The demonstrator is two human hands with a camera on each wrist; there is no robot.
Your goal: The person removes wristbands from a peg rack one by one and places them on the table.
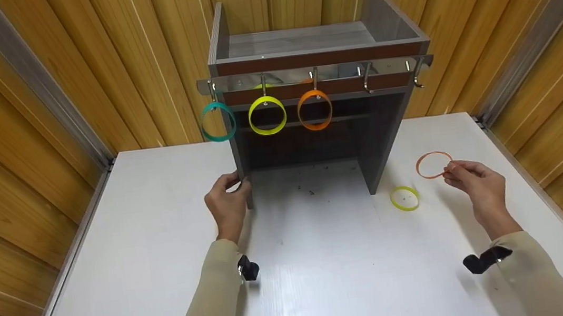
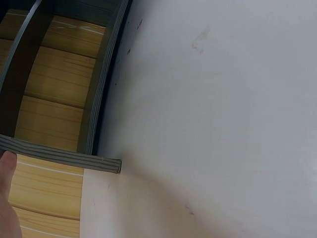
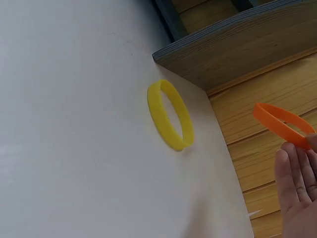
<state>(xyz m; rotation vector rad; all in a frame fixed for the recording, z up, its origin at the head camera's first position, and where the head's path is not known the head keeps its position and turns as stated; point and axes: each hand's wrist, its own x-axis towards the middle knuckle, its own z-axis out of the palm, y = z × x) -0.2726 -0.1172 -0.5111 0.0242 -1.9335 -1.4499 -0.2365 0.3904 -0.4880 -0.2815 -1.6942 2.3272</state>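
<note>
My right hand (image 1: 477, 186) pinches an orange wristband (image 3: 275, 125) between thumb and fingertips, holding it up over the right side of the table. Below and to its left, a yellow wristband (image 3: 159, 117) stays on the white tabletop beside the shelf's right leg. On the left, my other hand (image 1: 229, 206) grips the lower front edge of the grey wooden shelf's side panel (image 1: 245, 183). From hooks on the metal rail (image 1: 338, 71) across the shelf's front hang a teal wristband (image 1: 219, 138), a yellow-green wristband (image 1: 269, 132) and a second orange wristband (image 1: 317, 127).
Two hooks at the rail's right end, including one hook (image 1: 367, 79), carry no band. Wood-patterned walls (image 1: 164, 60) enclose the back and both sides of the white table (image 1: 317, 281). Small dark specks lie under the shelf.
</note>
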